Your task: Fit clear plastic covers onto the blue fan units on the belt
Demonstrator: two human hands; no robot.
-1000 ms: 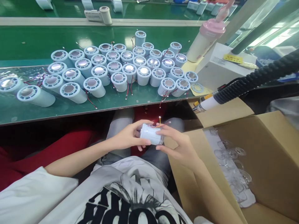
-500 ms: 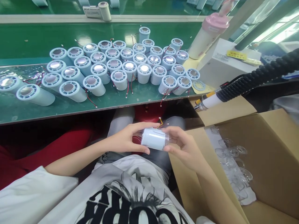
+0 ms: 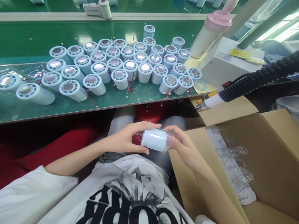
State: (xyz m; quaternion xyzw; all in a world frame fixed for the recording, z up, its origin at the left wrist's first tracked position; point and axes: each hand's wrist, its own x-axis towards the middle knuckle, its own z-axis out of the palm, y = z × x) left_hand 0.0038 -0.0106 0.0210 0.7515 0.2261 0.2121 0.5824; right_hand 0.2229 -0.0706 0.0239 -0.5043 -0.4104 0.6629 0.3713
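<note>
Shirt front: it is lying nearest me, white with dark lettering (image 3: pixel 130 186).
Left hand (image 3: pixel 127 138): I am curving it around the pale blue cylinder (image 3: pixel 154 139), fingers along the upper side, thumb below, with a gap at the palm.
Right hand (image 3: pixel 184 146): I am pinching the cylinder's other end, fingertips bunched on the clear layer (image 3: pixel 166 141) there.
Cylinder: it is lying sideways between my hands, above my lap; I cannot tell how its leads are running.
Good handling: I judge that gripping lightly, holding both ends in line and easing the clear layer evenly would avoid creasing it or snagging a lead.
Carton (image 3: pixel 268 149): it is standing open at my right, holding clear plastic pieces (image 3: pixel 243 172).
Black hose (image 3: pixel 259 76): it is reaching over the carton, its white-sleeved tool (image 3: pixel 213 101) pointing left.
Bench (image 3: pixel 116 101): it is bearing rows of similar cylinders (image 3: pixel 120 83), some trailing red leads (image 3: pixel 128 90).
Bottle (image 3: pixel 198 42): it is standing beyond them, pink-lidded, beside a grey-white box (image 3: pixel 215 67).
Far rail (image 3: pixel 58 17): it is running behind, a small roll (image 3: pixel 106 10) sitting there.
</note>
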